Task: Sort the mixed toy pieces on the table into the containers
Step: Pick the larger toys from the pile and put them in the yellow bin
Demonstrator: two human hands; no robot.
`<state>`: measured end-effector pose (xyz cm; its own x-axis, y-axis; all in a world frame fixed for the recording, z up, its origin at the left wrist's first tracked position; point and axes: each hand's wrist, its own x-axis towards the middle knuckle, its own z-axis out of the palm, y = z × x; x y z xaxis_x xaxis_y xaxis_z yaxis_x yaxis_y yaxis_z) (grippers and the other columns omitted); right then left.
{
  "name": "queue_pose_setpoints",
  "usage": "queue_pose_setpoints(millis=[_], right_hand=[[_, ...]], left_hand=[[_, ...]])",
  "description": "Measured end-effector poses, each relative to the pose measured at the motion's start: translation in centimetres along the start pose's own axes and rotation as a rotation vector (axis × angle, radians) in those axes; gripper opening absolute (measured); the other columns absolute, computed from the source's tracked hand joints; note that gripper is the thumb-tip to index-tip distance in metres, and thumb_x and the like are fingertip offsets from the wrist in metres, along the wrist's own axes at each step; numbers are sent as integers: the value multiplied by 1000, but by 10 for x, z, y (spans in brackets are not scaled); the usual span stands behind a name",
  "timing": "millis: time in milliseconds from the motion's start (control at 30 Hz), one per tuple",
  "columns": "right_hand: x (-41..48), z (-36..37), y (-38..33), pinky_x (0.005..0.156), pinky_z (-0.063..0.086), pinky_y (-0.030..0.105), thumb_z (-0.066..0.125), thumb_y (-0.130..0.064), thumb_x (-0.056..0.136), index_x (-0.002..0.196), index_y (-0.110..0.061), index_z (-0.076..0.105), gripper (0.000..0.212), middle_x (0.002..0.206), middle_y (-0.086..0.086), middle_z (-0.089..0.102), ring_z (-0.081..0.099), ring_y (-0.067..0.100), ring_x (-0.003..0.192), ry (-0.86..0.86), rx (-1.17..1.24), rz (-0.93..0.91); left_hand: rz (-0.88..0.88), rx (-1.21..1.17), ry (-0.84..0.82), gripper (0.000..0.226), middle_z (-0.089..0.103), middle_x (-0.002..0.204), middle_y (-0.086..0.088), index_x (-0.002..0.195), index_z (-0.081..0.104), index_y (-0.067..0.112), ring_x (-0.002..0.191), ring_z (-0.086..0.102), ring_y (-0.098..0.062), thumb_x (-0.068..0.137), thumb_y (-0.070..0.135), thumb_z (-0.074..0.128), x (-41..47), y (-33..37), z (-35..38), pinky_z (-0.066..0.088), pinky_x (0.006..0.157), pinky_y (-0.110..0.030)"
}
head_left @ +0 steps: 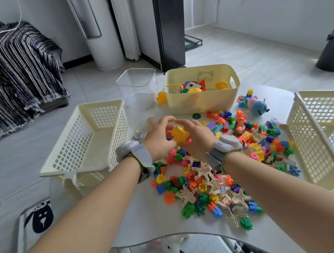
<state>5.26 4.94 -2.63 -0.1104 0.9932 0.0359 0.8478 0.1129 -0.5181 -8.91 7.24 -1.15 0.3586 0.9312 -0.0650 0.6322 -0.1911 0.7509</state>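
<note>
On the table, left basket: lattice-walled, at the edge.
Clear tub: behind it, beside the bin.
Left hand: fingers curled on the yellow toy, above the pile.
Right hand: gripping the same toy from the other side.
Bin: cream, toys inside, behind the hands.
Pile: bright pieces spread mid-table.
Elephant: blue, lying between bin and right basket.
Right basket: lattice, at the right edge.

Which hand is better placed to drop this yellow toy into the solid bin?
Probably the right hand: both hands hold the yellow toy, but the solid bin stands ahead and slightly right, on that hand's side; the left hand would reach across.
</note>
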Motion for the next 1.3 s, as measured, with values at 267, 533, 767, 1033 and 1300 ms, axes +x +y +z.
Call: queue_pose_setpoints(millis=[267, 533, 767, 1033, 1300], right_hand=[[40, 4, 10, 82, 44, 31, 57, -27, 89, 135, -29, 43, 48, 129, 6, 48, 51, 27, 113, 34, -82, 18], [59, 1, 16, 80, 44, 31, 55, -29, 91, 135, -29, 41, 46, 128, 6, 50, 53, 28, 111, -22, -93, 40], [61, -4, 16, 82, 45, 33, 54, -20, 90, 134, -29, 43, 45, 132, 6, 47, 51, 29, 113, 44, -37, 80], [71, -45, 21, 83, 42, 29, 56, -17, 87, 131, -25, 48, 45, 133, 6, 45, 52, 28, 111, 239, 42, 99], [96, -73, 39, 77, 38, 25, 54, -20, 90, 132, -26, 47, 44, 133, 6, 45, 53, 28, 109, 324, -2, 144]], left_hand=[[-124, 404, 104, 59, 22, 153, -9, 144, 30, 15, 140, 20, -27, 88, 3, 42, 53, -27, -8, 23, 112, -32], [-282, 636, -24, 51, 25, 150, -13, 137, 42, 17, 138, 25, -32, 87, 8, 42, 96, -36, -5, 27, 112, -40], [-165, 519, 87, 31, 45, 120, -11, 117, 53, 21, 104, 48, -33, 88, 12, 47, 92, -24, 4, 42, 86, -33], [74, 421, 210, 37, 45, 122, -13, 121, 53, 19, 108, 50, -33, 84, 15, 54, 108, 49, -14, 39, 85, -28], [96, 368, 265, 31, 43, 111, -3, 119, 55, 17, 88, 41, -19, 89, 11, 50, 139, 75, -13, 28, 73, -19]])
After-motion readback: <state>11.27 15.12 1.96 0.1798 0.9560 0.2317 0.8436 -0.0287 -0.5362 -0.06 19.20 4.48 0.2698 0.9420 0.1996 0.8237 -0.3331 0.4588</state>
